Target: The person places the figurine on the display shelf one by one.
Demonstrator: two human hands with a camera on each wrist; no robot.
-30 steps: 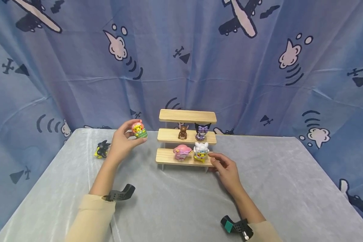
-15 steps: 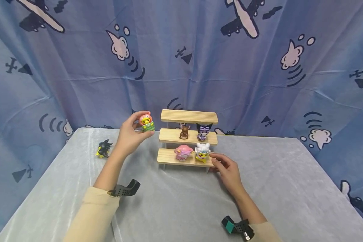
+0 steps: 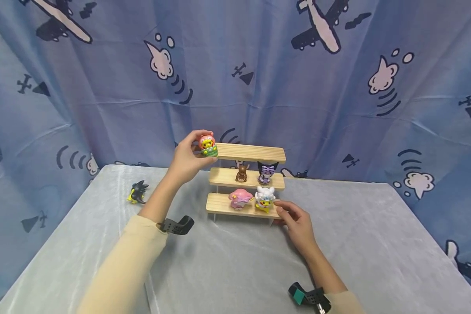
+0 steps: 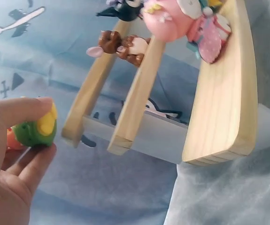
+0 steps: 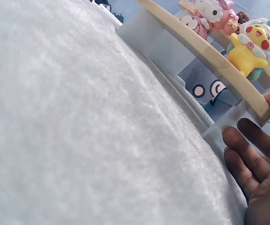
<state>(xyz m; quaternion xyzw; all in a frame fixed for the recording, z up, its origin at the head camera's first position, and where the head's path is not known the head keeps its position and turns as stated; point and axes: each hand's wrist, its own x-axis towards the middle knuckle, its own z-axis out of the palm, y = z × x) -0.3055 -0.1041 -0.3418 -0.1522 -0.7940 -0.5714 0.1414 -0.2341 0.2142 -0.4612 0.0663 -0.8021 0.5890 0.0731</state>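
My left hand [image 3: 188,159] pinches a small toy figurine [image 3: 208,145] with a pink-red hood, yellow face and green lower part. It holds the figurine at the left end of the top board of a three-tier wooden display stand [image 3: 251,152]. In the left wrist view the figurine [image 4: 35,131] sits between thumb and fingers, apart from the boards. My right hand [image 3: 298,224] grips the right end of the lowest board [image 5: 247,93], some fingers below it. Beside that hand stands a white-hooded yellow figurine [image 3: 264,199], with a pink figurine [image 3: 240,199] to its left.
On the middle board stand a brown figurine [image 3: 241,173] and a black-and-purple one [image 3: 266,172]. A black-and-yellow figurine [image 3: 137,192] lies on the grey cloth-covered table [image 3: 220,266], left of the stand. A blue patterned curtain [image 3: 235,104] hangs behind.
My left hand has moved right and up with the hooded figurine, from left of the stand to the top board's left end. The right hand stays at the lowest board.
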